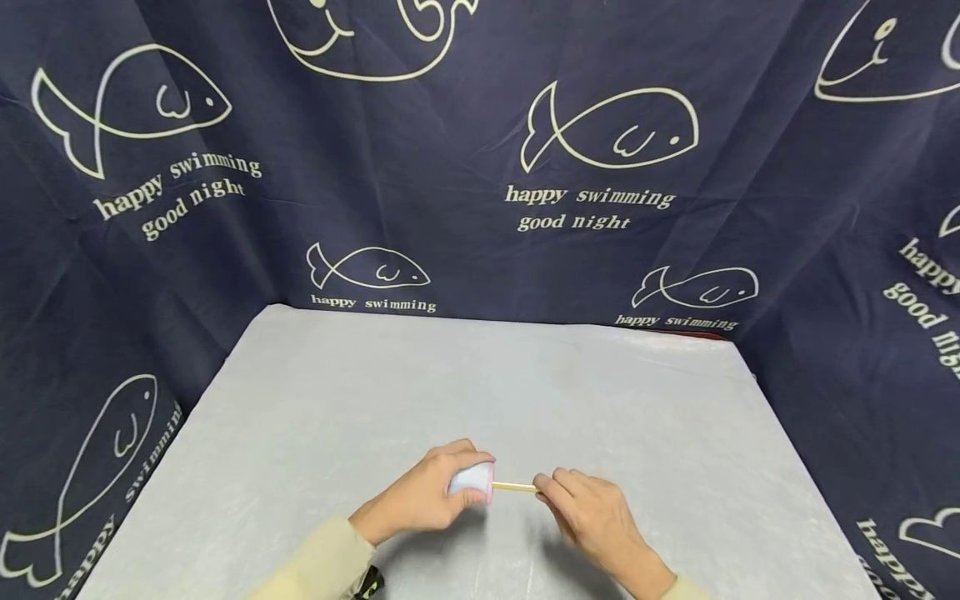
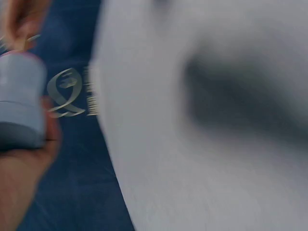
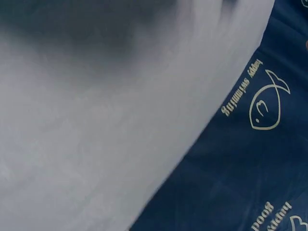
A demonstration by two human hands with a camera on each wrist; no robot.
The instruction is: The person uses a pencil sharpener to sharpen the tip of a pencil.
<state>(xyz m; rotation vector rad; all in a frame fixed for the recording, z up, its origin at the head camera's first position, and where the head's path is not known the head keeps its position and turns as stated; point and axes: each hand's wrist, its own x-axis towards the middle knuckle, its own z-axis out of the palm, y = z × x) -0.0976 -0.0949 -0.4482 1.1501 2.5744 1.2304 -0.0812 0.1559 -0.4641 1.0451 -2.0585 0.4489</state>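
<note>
My left hand (image 1: 427, 493) grips a light blue pencil sharpener (image 1: 469, 479) with a pink rim, its end turned to the right. A thin yellow pencil (image 1: 513, 487) runs from that end toward my right hand (image 1: 592, 512), whose thumb and fingers pinch it. How far the pencil goes in is hidden. In the left wrist view the sharpener (image 2: 19, 79) is at the left edge, blurred, with a darker base. Fingers of the right hand (image 2: 25, 21) show above it there. The right wrist view shows neither the sharpener nor the pencil.
Both hands are above a table (image 1: 420, 383) covered with a pale grey cloth. Dark blue curtains (image 1: 480, 183) with white fish drawings and lettering hang behind it and at both sides. A small black item (image 1: 369, 582) sits by the left cuff.
</note>
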